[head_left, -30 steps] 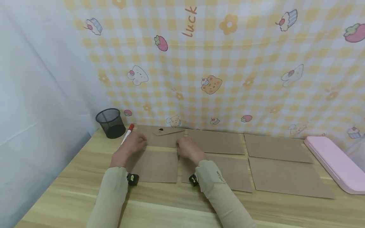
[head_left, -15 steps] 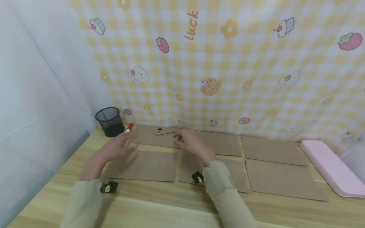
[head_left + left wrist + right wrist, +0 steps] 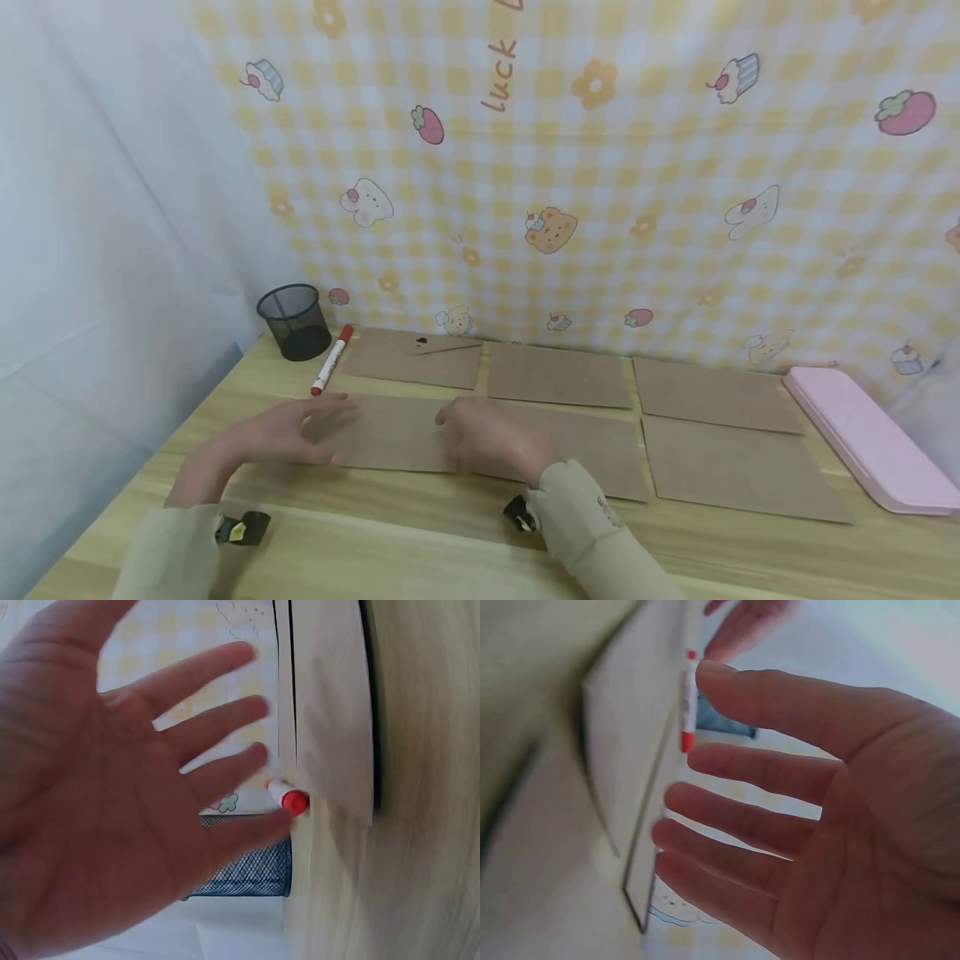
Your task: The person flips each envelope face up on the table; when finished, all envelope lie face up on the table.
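Six brown paper envelopes lie on the table in two rows. My left hand (image 3: pixel 281 429) hovers at the left end of the front-left envelope (image 3: pixel 397 433), fingers spread and palm facing inward, as the left wrist view also shows. Over that envelope's right end and the front-middle envelope (image 3: pixel 592 446) is my right hand (image 3: pixel 491 433). Its fingers are extended and hold nothing in the right wrist view. Behind, the back-left envelope (image 3: pixel 405 367) has a flap with a small black mark. A white marker (image 3: pixel 332 360) with red ends lies left of it.
A black mesh pen cup (image 3: pixel 294 325) stands at the table's back left corner. To the right, a long pink case (image 3: pixel 870 437) lies beside the right-hand envelopes (image 3: pixel 742 467). A yellow checked curtain (image 3: pixel 525 167) hangs right behind the back row.
Both hands have left the back-left envelope and come toward the front row, the left hand moving outward with fingers spreading. The marker has come into full view.
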A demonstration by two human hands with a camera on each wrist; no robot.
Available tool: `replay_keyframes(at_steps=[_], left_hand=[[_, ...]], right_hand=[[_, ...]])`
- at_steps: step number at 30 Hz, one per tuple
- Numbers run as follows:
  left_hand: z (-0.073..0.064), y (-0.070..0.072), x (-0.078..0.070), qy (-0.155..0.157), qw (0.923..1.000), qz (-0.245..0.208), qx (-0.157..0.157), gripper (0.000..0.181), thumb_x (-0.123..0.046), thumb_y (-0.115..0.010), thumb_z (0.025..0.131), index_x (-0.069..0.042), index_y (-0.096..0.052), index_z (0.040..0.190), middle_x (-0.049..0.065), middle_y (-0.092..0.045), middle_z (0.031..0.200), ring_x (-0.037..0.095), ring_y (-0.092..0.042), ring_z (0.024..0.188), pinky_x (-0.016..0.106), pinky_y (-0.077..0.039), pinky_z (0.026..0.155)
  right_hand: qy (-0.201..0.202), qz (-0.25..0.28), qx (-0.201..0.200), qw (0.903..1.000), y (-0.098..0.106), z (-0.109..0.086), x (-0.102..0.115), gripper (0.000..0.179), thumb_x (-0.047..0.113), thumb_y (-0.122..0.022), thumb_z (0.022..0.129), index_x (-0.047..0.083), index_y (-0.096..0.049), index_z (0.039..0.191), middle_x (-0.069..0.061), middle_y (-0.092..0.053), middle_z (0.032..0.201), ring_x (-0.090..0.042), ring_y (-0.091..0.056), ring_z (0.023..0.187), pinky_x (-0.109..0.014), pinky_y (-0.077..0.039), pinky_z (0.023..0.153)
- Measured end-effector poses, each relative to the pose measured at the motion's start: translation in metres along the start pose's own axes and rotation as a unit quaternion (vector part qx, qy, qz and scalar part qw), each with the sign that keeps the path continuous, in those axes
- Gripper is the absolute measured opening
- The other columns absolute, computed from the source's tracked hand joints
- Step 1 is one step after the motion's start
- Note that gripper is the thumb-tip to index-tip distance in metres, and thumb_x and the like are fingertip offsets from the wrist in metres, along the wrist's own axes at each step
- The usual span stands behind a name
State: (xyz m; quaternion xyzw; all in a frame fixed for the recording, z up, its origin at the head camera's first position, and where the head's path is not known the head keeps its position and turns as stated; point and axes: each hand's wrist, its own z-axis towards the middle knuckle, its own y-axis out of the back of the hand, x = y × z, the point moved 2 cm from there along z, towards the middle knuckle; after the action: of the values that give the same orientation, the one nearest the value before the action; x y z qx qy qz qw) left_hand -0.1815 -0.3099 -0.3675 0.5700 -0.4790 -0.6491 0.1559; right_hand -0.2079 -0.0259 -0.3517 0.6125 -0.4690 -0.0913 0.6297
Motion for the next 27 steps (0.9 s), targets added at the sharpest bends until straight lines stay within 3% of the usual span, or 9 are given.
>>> replay_keyframes(at_steps=[6,10,13,16,20,24,27], left_hand=[[-0.002,-0.002,0.006,-0.005,0.9997,0.015,0.017,0.077,-0.043,-0.077,0.071,-0.004,-0.050,0.132,0.021,-0.043,0.137,0.044,-0.036,0.124,0.060,-0.029,0.096],[-0.010,0.003,0.016,0.005,0.9991,0.039,0.016,0.071,-0.038,-0.078,0.071,-0.004,-0.055,0.128,0.020,-0.051,0.130,0.043,-0.044,0.119,0.057,-0.035,0.092],[-0.017,0.007,0.023,0.015,0.9990,0.038,0.018,0.066,-0.036,-0.079,0.071,-0.004,-0.057,0.125,0.020,-0.053,0.127,0.043,-0.045,0.117,0.057,-0.037,0.091],[-0.018,0.009,0.025,0.010,0.9992,0.028,0.025,0.063,-0.035,-0.078,0.072,-0.004,-0.058,0.124,0.022,-0.053,0.126,0.044,-0.045,0.117,0.057,-0.036,0.091],[-0.018,0.015,0.030,-0.018,0.9984,0.045,0.030,0.053,-0.030,-0.077,0.074,-0.004,-0.063,0.118,0.019,-0.057,0.122,0.035,-0.049,0.115,0.044,-0.041,0.091],[-0.018,0.019,0.034,-0.023,0.9981,0.047,0.033,0.045,-0.027,-0.077,0.073,-0.008,-0.068,0.112,0.016,-0.059,0.122,0.035,-0.047,0.116,0.029,-0.039,0.089],[-0.015,0.017,0.034,-0.017,0.9990,0.027,0.029,0.040,-0.025,-0.077,0.072,-0.009,-0.070,0.108,0.018,-0.058,0.122,0.046,-0.044,0.116,0.040,-0.040,0.092]], right_hand=[[0.014,-0.059,-0.008,0.9981,-0.017,0.001,0.002,0.062,0.016,-0.076,0.076,0.008,-0.051,0.132,-0.004,-0.049,0.133,-0.019,-0.044,0.122,-0.032,-0.036,0.100],[0.040,-0.105,-0.005,0.9937,-0.029,0.007,0.005,0.043,0.013,-0.079,0.071,0.009,-0.061,0.109,0.001,-0.059,0.105,-0.012,-0.054,0.096,-0.025,-0.044,0.083],[0.049,-0.137,-0.017,0.9892,-0.034,0.010,0.006,0.023,0.011,-0.078,0.071,0.013,-0.059,0.085,0.006,-0.052,0.081,-0.008,-0.049,0.074,-0.020,-0.043,0.067],[0.053,-0.139,-0.029,0.9884,-0.035,0.011,0.005,0.018,0.009,-0.073,0.076,0.014,-0.056,0.075,0.007,-0.047,0.073,-0.008,-0.044,0.067,-0.020,-0.040,0.060],[0.068,-0.096,-0.034,0.9925,-0.030,0.010,0.002,0.011,0.009,-0.064,0.085,0.013,-0.057,0.077,0.008,-0.051,0.072,-0.007,-0.046,0.064,-0.019,-0.040,0.059],[0.069,-0.066,-0.054,0.9940,-0.024,0.009,0.001,0.008,0.011,-0.053,0.094,0.010,-0.061,0.091,0.004,-0.060,0.085,-0.007,-0.054,0.075,-0.020,-0.045,0.069],[0.060,-0.057,-0.068,0.9943,-0.021,0.008,-0.002,0.013,0.013,-0.050,0.096,0.008,-0.062,0.098,0.000,-0.063,0.096,-0.009,-0.057,0.086,-0.022,-0.046,0.077]])
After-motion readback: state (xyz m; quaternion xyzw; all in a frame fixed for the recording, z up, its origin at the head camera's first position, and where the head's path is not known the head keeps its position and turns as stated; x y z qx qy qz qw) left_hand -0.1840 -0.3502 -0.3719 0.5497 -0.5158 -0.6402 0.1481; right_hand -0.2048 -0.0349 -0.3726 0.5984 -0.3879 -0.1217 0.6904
